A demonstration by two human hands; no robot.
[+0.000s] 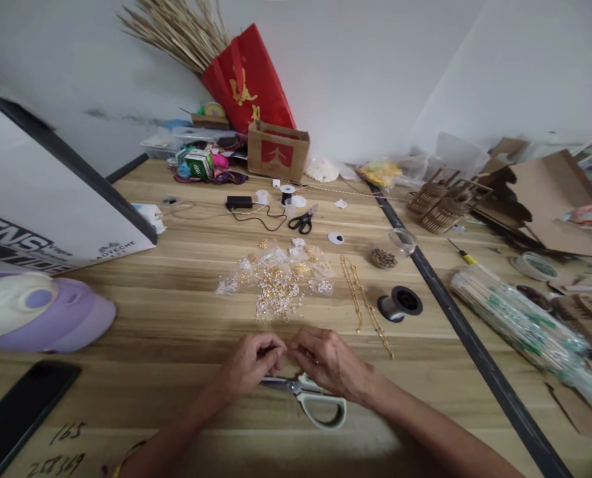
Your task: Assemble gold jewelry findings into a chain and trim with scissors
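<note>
My left hand [257,358] and my right hand [328,358] meet fingertip to fingertip above the table. Both are closed in a pinch, and whatever lies between the fingers is too small to make out. Beneath them rest scissors [326,403] with pale green handles, the blades partly covered by my hands. Just beyond my fingers is a spread pile of small clear and gold beads [277,292], some in little plastic bags. To the right of the pile lie gold chains [358,292] and a spool of fine grey thread or wire [399,304].
Black-handled scissors [303,220], small spools [287,192] and a dish of brown beads [383,257] sit farther back. On the left are a phone [24,411], a purple object [77,318] and a large white box [52,192]. Wrapped sticks [519,325] lie at right.
</note>
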